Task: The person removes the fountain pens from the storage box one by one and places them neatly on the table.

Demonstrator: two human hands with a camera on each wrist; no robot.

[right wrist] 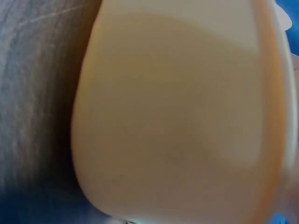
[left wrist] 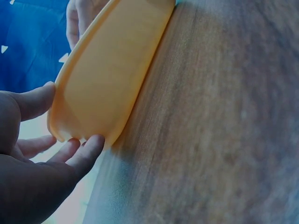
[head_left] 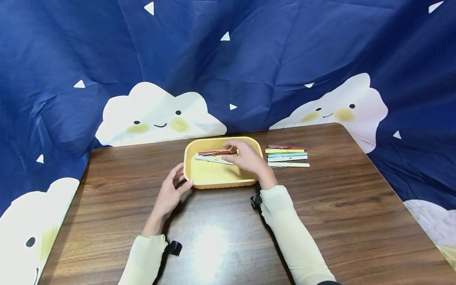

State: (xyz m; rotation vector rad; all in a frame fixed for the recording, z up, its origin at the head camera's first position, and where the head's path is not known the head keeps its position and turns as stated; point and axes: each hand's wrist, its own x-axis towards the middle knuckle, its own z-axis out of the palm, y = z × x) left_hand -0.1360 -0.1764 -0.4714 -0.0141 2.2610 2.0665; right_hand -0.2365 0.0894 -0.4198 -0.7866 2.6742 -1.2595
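Note:
A yellow tray stands on the table, with a dark red pen and a white pen lying in it. My left hand holds the tray's near left corner. In the left wrist view the thumb and fingers of that hand touch the tray's rim and outer wall. Over the tray's right half, my right hand reaches in at the right end of the red pen. Its thumb and forefinger stand apart there, and some fingers are hidden. The right wrist view is filled by the tray's outer wall.
Right of the tray, several pens lie side by side: a dark red pen, a yellow pen, a light blue pen and white ones. A blue cloth with clouds hangs behind the wooden table.

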